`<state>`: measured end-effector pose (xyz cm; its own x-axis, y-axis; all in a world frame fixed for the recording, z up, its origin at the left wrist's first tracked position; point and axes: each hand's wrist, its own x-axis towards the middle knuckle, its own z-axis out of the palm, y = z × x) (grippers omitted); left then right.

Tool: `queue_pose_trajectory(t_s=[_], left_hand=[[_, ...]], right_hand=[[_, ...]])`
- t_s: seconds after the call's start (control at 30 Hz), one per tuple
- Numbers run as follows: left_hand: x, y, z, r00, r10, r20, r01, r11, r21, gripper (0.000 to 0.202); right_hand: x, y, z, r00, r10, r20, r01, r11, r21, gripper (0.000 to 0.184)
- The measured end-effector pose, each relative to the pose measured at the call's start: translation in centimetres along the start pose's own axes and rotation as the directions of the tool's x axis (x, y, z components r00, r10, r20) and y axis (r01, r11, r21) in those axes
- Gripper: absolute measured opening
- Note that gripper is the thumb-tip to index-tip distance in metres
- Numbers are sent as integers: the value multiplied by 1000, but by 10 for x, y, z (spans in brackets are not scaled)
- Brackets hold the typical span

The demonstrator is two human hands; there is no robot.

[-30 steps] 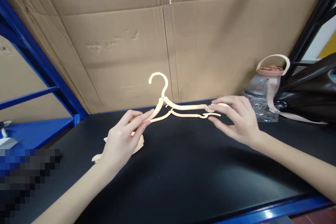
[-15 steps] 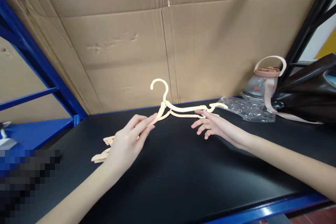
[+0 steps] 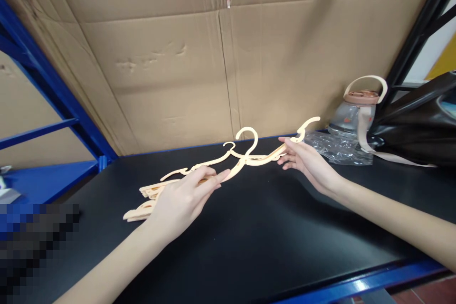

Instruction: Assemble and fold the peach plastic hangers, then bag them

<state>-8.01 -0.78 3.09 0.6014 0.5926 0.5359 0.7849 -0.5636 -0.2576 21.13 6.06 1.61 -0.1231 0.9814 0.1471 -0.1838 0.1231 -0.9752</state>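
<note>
A cream plastic clothes hanger (image 3: 261, 161) is held up above the black tabletop, tilted, with its hook pointing upward. My left hand (image 3: 187, 194) pinches its left arm, and that arm's end is hidden behind the fingers. My right hand (image 3: 313, 161) grips the other arm near its curved tip, with the lower fingers partly spread. Behind it, a second cream hanger (image 3: 210, 164) lies unfolded on the table, its hook toward the cardboard. Beside my left wrist, several folded cream hangers (image 3: 138, 211) rest on the table, partly covered by the hand.
Upright cardboard (image 3: 171, 76) backs the black table (image 3: 228, 256). To the right stand crumpled clear plastic (image 3: 338, 149), a clear bottle with a strap (image 3: 351, 116) and a black bag (image 3: 416, 128). A blue metal frame (image 3: 89, 133) rises at the left.
The hanger in my hands has moved right and down, and its right arm now angles up. My right hand has closed on that arm. The hanger lying behind now shows more fully.
</note>
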Motion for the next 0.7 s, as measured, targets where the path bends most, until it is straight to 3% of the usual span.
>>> queue_pose_trajectory(t_s=[0.1,0.43,0.7], left_hand=[[0,1,0,1000,-28,-4,28,999,-39,34],[2,0,0,982,-186,-29,180,971,-155,33],[4,1,-2,961,-275,-4,268,941,-208,33]], right_hand=[[0,0,1,1000,-6,-20,5,998,-66,40],[2,7,2,984,-110,143,142,962,-234,31],[-4,1,3,913,-129,388,274,898,-345,42]])
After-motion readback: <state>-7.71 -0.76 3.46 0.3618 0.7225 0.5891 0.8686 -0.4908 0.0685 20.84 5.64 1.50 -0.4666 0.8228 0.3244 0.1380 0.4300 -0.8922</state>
